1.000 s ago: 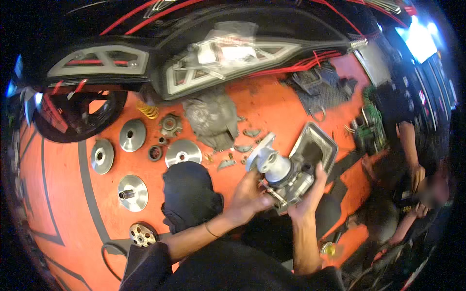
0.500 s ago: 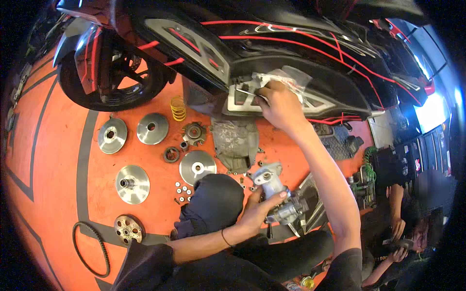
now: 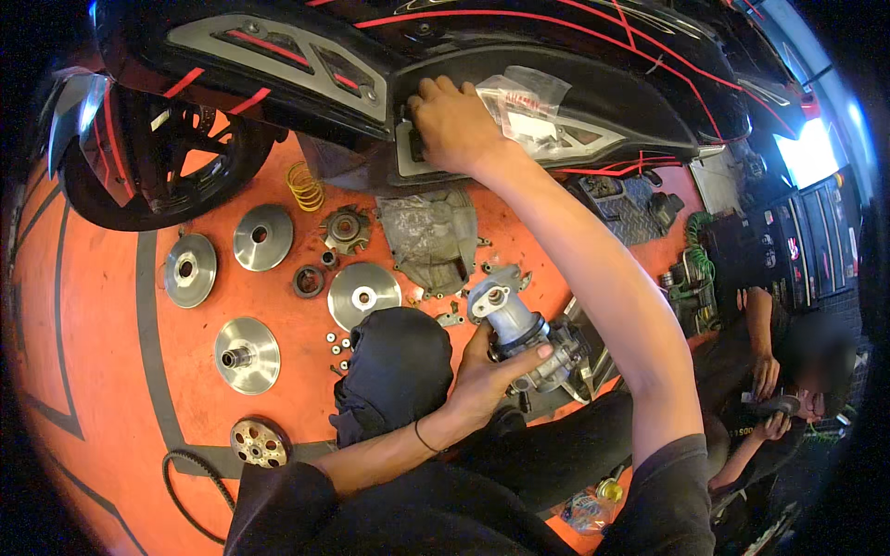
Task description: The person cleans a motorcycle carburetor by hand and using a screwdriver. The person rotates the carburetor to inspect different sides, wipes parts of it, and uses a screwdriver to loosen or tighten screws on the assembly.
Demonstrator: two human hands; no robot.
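Note:
My left hand [image 3: 477, 394] is closed around a throttle body with its intake manifold [image 3: 519, 326], held above my lap. The flange with its round port faces up and away from me; my thumb presses across the body. Farther off, my right hand [image 3: 454, 128] reaches over the scooter's footboard [image 3: 593, 144]. Its fingers are curled down at the footboard's left end, by a dark object mostly covered by the hand. What they grip is hidden. Just right of that hand, a clear plastic bag [image 3: 524, 97] lies on the footboard.
On the orange floor lie metal pulley discs [image 3: 262, 237], a yellow spring [image 3: 304, 186], a cooling fan [image 3: 346, 230], a grey cover [image 3: 431, 236], a drilled clutch bell [image 3: 260, 442] and a belt [image 3: 195, 473]. The scooter's wheel [image 3: 162, 167] stands far left. Another person's hands [image 3: 768, 398] work at right.
My right hand has moved left along the footboard, away from the plastic bag, and a thin metal piece at its fingers no longer shows. My left hand keeps hold of the throttle body. The view has shifted.

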